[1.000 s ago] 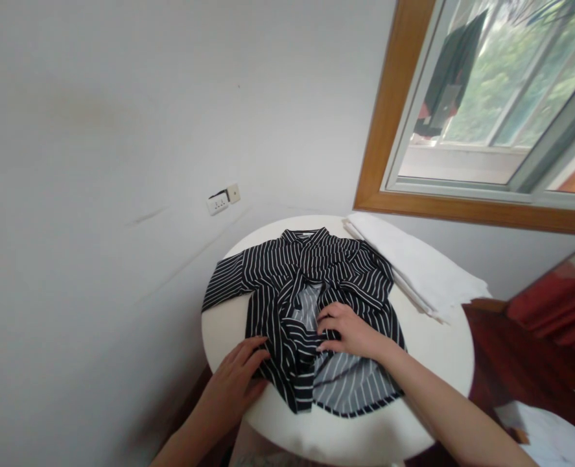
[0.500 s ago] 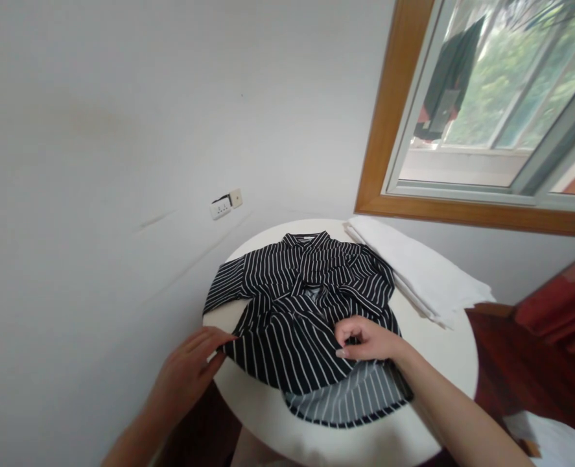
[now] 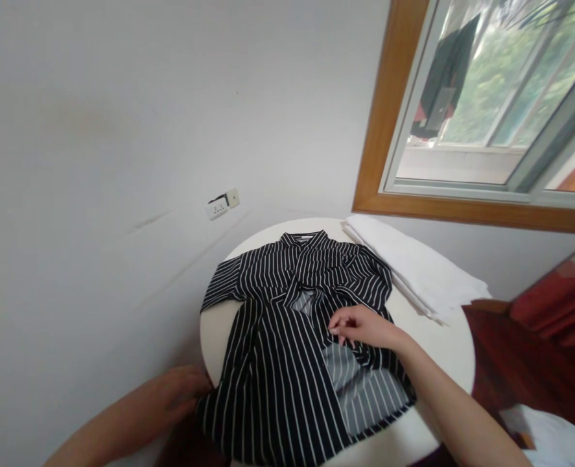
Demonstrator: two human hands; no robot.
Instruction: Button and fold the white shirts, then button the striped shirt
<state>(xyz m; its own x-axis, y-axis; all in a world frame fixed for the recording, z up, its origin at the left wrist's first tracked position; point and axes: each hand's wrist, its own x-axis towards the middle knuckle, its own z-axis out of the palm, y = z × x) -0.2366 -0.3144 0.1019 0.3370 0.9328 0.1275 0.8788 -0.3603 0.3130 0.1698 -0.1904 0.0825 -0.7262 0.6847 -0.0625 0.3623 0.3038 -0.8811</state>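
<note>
A black shirt with white stripes (image 3: pixel 277 383) lies spread on a round white table (image 3: pixel 443 383), its collar toward the wall. Its front is parted, and the greyish inside of the back shows through the gap. At the lower left, my left hand (image 3: pixel 187 388) is closed on the shirt's bottom corner, partly hidden by the cloth and slightly blurred. My right hand (image 3: pixel 362 327) is over the other front panel with fingers curled together on the bunched cloth near the opening; its fingertips are only partly visible.
A folded white cloth (image 3: pixel 413 263) lies on the table's right side. Behind the table is a wall with a socket (image 3: pixel 218 207). A wood-framed window (image 3: pixel 462 211) is at the upper right, a red curtain (image 3: pixel 559 305) and white cloth (image 3: pixel 550 431) at the lower right.
My left hand has moved down and left, drawing the left front panel out flatter toward me. The front gap has widened. My right hand has shifted slightly up and left.
</note>
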